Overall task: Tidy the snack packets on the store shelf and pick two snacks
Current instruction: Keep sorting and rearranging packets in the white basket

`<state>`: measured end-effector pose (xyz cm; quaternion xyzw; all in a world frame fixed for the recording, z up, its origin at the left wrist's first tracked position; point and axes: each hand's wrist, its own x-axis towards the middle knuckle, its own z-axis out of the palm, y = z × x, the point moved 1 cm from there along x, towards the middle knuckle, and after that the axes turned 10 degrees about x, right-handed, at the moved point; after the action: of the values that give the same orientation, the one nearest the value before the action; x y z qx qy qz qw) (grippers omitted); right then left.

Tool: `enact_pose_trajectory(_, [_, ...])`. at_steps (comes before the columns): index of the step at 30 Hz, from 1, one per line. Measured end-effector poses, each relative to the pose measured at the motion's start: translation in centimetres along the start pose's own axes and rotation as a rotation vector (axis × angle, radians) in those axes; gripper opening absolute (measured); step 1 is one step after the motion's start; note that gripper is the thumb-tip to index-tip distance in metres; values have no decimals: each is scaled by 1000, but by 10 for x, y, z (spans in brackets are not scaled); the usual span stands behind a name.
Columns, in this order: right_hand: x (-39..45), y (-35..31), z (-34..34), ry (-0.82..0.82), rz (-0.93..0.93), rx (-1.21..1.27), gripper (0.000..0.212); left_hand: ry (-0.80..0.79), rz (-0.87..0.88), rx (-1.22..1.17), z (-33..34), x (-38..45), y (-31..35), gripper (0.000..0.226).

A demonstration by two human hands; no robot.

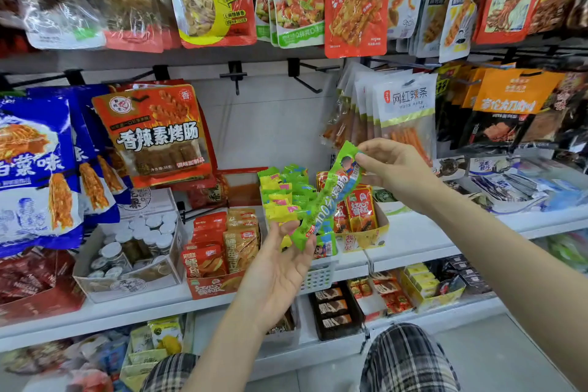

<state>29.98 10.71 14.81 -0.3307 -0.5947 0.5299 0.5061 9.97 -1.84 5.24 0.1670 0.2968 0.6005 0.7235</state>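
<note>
A long green snack packet [331, 197] slants in the air in front of the white shelf [413, 242]. My right hand [394, 172] pinches its top end between thumb and fingers. My left hand [283, 267] holds its bottom end, palm up, with the thumb on the wrapper. Behind the packet stands a white basket [318, 277] with several more green and yellow packets [283, 197].
A yellow box of red packets [362, 216] stands right of the basket, a red box of orange packets [219, 251] left of it, then a clear box of small jars [136, 245]. Hanging bags fill the hooks above; two hooks [235, 76] are bare. Lower shelves hold more boxes.
</note>
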Motion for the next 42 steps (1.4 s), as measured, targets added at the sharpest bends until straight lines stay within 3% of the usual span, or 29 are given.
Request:
enact_pose_trajectory(1, [-2, 1, 0, -11, -7, 21, 11, -1, -2, 27, 0, 1, 1, 20])
enact_pose_trajectory(4, [-7, 6, 0, -38, -18, -2, 11, 63, 53, 123, 0, 6, 0, 46])
enact_pose_trajectory(7, [-10, 9, -1, -38, -46, -5, 7, 114, 83, 131, -1, 7, 0, 51])
enact_pose_trajectory(10, [-13, 7, -1, -66, -105, -18, 7, 109, 111, 123, -3, 6, 1, 34])
enact_pose_trajectory(13, [-12, 8, 0, -51, -136, -70, 11, 53, 120, 259, 0, 3, -3, 45])
enact_pose_trajectory(18, [-16, 13, 5, -155, 134, 72, 43, 113, 235, 533, 2, 1, -8, 42])
enact_pose_trajectory(25, [-14, 13, 5, -1, 65, -59, 50, 19, 319, 718, 3, -5, -19, 55])
enact_pose_trajectory(32, [-13, 5, 7, -10, 63, -41, 50, 7, 276, 658, 6, -7, -21, 51])
enact_pose_trajectory(34, [-14, 3, 6, -21, 54, -41, 49, -39, 221, 529, 11, -9, -20, 41])
enact_pose_trajectory(38, [-17, 2, 8, -84, 16, 70, 48, -91, -89, 170, 18, -7, -15, 59])
enact_pose_trajectory(42, [-18, 4, 10, -100, -7, 129, 42, -126, -90, 63, 20, -2, -14, 48])
